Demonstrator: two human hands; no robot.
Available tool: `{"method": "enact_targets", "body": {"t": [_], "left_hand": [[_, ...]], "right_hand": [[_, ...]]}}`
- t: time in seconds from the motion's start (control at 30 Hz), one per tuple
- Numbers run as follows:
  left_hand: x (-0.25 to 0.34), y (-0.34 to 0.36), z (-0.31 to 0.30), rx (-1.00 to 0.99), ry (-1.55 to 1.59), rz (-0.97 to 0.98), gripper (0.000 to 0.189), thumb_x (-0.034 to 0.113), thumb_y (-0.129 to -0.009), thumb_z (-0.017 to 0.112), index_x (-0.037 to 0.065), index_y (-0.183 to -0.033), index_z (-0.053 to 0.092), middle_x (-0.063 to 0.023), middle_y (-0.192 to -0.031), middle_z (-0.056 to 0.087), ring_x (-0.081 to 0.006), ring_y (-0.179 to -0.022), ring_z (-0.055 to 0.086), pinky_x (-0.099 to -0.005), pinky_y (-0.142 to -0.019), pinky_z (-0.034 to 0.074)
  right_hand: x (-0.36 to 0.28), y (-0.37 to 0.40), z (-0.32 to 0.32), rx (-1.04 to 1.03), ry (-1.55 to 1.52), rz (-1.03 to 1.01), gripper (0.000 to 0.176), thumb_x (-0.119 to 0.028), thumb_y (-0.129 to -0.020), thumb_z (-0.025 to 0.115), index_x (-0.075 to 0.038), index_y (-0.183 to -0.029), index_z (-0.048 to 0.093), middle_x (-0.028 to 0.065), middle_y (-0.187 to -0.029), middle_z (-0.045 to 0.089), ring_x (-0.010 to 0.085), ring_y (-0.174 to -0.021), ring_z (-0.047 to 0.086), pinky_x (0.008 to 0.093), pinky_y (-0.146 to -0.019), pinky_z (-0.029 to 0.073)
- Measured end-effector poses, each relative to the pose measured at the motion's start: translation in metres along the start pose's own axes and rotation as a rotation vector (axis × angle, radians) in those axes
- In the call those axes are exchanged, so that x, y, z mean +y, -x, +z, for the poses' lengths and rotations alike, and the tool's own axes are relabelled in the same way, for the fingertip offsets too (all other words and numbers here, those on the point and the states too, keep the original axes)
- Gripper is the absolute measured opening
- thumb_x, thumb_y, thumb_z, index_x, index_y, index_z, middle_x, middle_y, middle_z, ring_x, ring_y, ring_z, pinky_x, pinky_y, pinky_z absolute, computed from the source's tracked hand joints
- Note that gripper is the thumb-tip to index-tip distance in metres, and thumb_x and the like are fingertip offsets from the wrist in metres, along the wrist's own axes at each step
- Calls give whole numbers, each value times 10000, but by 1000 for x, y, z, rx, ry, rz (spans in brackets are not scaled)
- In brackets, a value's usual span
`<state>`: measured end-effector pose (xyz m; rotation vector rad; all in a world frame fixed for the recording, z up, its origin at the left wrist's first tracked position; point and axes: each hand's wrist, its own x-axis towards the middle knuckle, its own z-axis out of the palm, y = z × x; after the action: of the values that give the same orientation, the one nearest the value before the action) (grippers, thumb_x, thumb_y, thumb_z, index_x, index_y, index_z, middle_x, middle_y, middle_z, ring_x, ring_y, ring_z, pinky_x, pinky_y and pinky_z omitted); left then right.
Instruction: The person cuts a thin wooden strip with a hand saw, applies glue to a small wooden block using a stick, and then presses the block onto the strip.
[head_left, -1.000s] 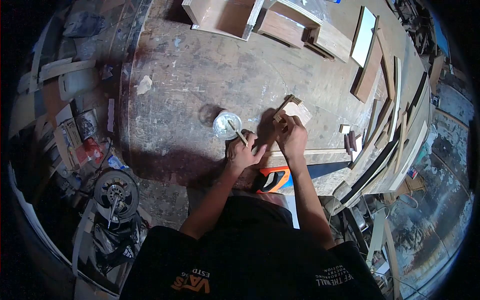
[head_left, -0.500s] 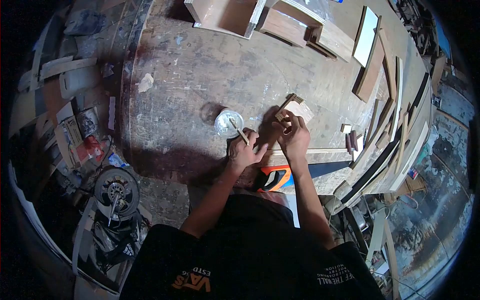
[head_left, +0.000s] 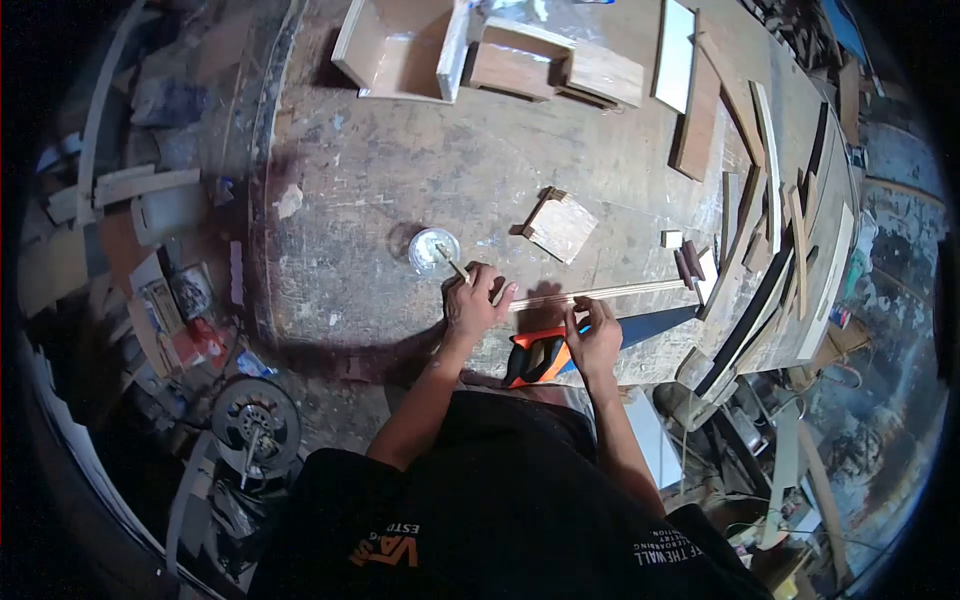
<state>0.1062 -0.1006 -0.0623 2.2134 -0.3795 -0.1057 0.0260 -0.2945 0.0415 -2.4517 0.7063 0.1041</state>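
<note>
My left hand [head_left: 474,302] grips a small flat stick [head_left: 458,268] whose far end rests in a round cup [head_left: 424,256] of white paste-like stuff. My right hand [head_left: 597,342] has its fingers curled together at a long thin wooden strip [head_left: 650,292]; whether it pinches anything is hidden. Beneath that hand lies a handsaw [head_left: 648,326] with an orange and black handle, its blade pointing right. Beyond the hands, a small square wooden piece [head_left: 563,228] with darker strips along its edges lies untouched on the workbench [head_left: 360,190].
Open wooden boxes [head_left: 405,70] stand at the far side. Boards and slats [head_left: 770,170] crowd the right of the bench, near a small pale block [head_left: 671,239] and dark short pieces [head_left: 690,265]. A wheel [head_left: 255,425] and scrap lie on the floor at left.
My right hand has left the square wooden piece and come back toward me to the strip above the saw. My left hand stays beside the cup with the stick. The view has shifted slightly.
</note>
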Motion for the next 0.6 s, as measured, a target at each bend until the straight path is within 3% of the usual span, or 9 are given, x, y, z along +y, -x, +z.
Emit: {"method": "enact_targets", "body": {"t": [0.07,0.2,0.23,0.37,0.47,0.5,0.6], "left_hand": [[1,-1,-2,-8,7,12,292,328,-832,770,98,-929,618,-74,-752,622,-296,-643,645,-435,-573,496],[3,0,-5,-162,190,-174,357,280,-840,795,57,-1078,648,-106,-793,669,-252,-626,650,-380,-578,522],[6,0,-8,-158,207,-147,379,247,-842,805,43,-1124,653,-105,-781,672,-206,-607,638,-341,-566,520],[26,9,-11,-155,315,-266,355,193,-819,823,1,-1066,657,-96,-766,662,-153,-633,645,-313,-579,526],[34,4,9,-72,189,-210,377,167,-790,838,-13,-1061,647,-112,-776,664,-186,-647,658,-326,-610,542],[50,-5,7,-88,71,-218,445,152,-760,848,-16,-1105,622,-138,-880,674,-234,-725,676,-352,-688,558],[53,-22,25,9,3,-275,522,160,-743,853,-15,-1160,593,-163,-992,664,-275,-807,671,-375,-754,554]], "right_hand": [[11,12,-4,3,-30,2,222,-258,-883,763,-63,-975,709,114,-857,693,259,-599,659,378,-562,513],[30,29,-17,37,-113,22,181,-207,-886,738,-47,-965,707,149,-847,687,337,-701,672,421,-636,530],[38,32,-17,48,-130,31,182,-204,-885,737,-43,-964,708,154,-851,688,339,-710,674,422,-646,532],[56,41,-19,127,-275,83,172,-183,-883,733,-25,-951,716,173,-857,696,338,-714,677,411,-655,533],[70,47,-20,189,-334,149,169,-169,-884,731,-10,-937,719,178,-845,697,331,-698,675,400,-652,532],[75,53,-21,207,-359,167,162,-163,-884,732,-9,-933,719,172,-836,695,315,-683,673,391,-642,530],[86,61,-28,264,-427,203,142,-143,-885,736,-8,-923,720,156,-808,690,268,-640,667,366,-611,522]]}}
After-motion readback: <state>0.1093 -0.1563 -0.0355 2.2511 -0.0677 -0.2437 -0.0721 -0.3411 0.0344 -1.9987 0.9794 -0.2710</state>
